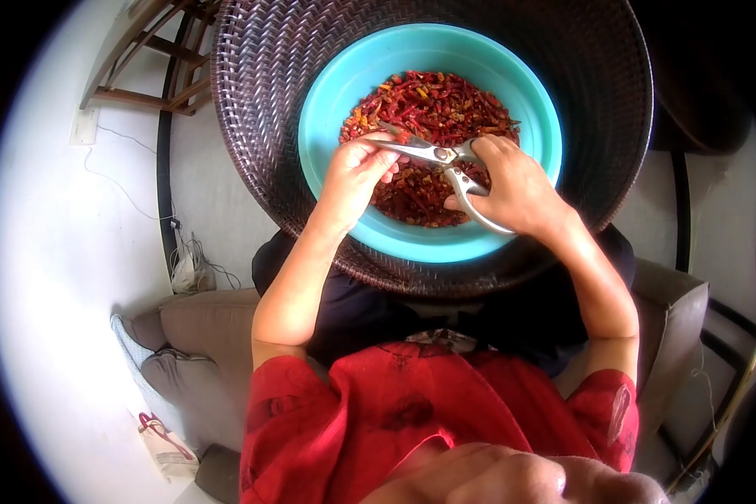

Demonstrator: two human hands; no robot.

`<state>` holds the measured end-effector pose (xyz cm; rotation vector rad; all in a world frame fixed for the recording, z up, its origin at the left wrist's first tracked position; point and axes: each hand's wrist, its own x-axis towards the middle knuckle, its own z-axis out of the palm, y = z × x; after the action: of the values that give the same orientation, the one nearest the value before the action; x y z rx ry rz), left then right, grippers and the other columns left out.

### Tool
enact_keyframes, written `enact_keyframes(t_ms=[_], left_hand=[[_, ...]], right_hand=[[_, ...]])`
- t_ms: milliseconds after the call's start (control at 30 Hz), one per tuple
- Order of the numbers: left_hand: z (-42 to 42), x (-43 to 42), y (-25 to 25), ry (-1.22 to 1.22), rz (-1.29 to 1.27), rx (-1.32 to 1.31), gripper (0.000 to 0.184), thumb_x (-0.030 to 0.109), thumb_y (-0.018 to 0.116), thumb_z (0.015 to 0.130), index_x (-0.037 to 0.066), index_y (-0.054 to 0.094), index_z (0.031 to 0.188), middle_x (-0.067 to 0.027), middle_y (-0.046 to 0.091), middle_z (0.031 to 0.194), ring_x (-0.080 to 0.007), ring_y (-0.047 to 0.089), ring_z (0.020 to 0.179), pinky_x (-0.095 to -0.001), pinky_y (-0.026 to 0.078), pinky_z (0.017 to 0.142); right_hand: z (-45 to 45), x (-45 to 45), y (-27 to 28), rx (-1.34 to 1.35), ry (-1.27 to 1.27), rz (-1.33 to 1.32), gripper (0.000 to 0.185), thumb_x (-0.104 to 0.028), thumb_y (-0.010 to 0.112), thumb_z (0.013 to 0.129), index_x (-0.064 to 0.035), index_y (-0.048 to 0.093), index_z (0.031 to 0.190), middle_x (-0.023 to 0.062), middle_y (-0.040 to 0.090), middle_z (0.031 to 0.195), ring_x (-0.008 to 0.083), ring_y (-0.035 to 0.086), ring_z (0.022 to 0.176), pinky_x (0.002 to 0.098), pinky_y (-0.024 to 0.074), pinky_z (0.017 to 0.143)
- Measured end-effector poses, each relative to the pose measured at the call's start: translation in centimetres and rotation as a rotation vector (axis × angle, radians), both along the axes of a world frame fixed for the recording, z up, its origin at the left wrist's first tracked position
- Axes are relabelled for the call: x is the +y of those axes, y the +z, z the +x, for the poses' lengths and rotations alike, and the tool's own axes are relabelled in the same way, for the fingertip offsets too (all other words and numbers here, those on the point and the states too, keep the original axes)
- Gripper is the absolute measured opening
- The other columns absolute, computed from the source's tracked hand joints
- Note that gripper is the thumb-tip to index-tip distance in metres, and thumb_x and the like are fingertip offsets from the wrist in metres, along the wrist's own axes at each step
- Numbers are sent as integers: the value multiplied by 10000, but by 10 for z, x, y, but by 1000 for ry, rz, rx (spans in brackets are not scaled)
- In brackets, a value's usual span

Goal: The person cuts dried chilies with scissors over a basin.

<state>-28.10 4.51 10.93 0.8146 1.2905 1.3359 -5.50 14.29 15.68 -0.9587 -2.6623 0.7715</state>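
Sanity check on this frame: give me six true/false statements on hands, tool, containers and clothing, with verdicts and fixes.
1. The right hand holds the scissors. True.
2. The left hand rests on the sofa. False: it is raised at the scissor blades, over the basin.
3. The basin sits inside a woven basket. True.
4. The basin is dark red. False: it is turquoise.
5. The red chili pieces fill the basin to its rim. False: bare inner wall shows above them.
6. The shirt is red. True.
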Motion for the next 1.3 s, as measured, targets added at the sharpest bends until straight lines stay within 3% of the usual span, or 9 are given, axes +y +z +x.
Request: enact_keyframes(t_ms=[233,367,533,667,1033,1167,1233,1300], left_hand=[[-2,0,11,-58,-28,81,152,96,578,980,-11,658,1053,-41,670,916,-77,562,761,-225,479,684],[-3,-2,7,-34,-6,46,143,73,575,977,-18,656,1053,-47,664,912,-82,566,766,-226,485,694],[-5,-2,3,-43,31,-87,176,14,573,949,-35,643,1103,-65,655,898,-102,586,781,-232,499,741],[-5,-1,4,-38,11,-107,190,-9,573,938,-42,639,1113,-80,661,903,-110,594,767,-234,507,727],[-7,0,8,-43,-9,14,140,44,615,945,-30,664,1054,-64,683,910,-89,581,742,-235,496,680],[-5,0,-2,-7,71,-19,156,37,613,944,-32,655,1077,-68,678,923,-101,590,751,-244,506,703],[-2,2,1,89,-7,-107,177,22,611,939,-36,646,1102,-67,670,924,-113,599,764,-250,513,736],[-3,1,2,70,-5,-149,178,18,612,934,-36,649,1100,-64,667,912,-115,603,771,-256,515,750]], right_hand=[[2,5,10,-105,4,-281,458,-391,779,764,22,641,904,221,650,896,357,657,834,425,512,758],[1,3,18,-153,-11,-276,489,-408,791,752,17,636,936,208,649,920,354,653,875,433,513,783],[5,3,3,-32,12,47,537,-414,803,736,12,617,1006,179,635,964,352,632,957,454,506,842],[4,2,1,60,0,105,518,-404,797,739,7,623,1002,179,637,963,346,634,949,446,505,847],[4,5,10,-88,14,-279,429,-376,772,767,8,654,918,184,669,891,334,668,808,420,528,742],[3,3,16,-125,-2,-165,462,-400,781,757,4,638,929,176,655,922,334,658,864,428,525,777],[6,3,6,-32,11,10,508,-422,789,744,3,622,969,173,633,969,341,633,945,440,516,824],[6,3,6,-42,14,17,523,-426,789,742,5,615,983,177,623,987,347,619,975,446,510,842]])
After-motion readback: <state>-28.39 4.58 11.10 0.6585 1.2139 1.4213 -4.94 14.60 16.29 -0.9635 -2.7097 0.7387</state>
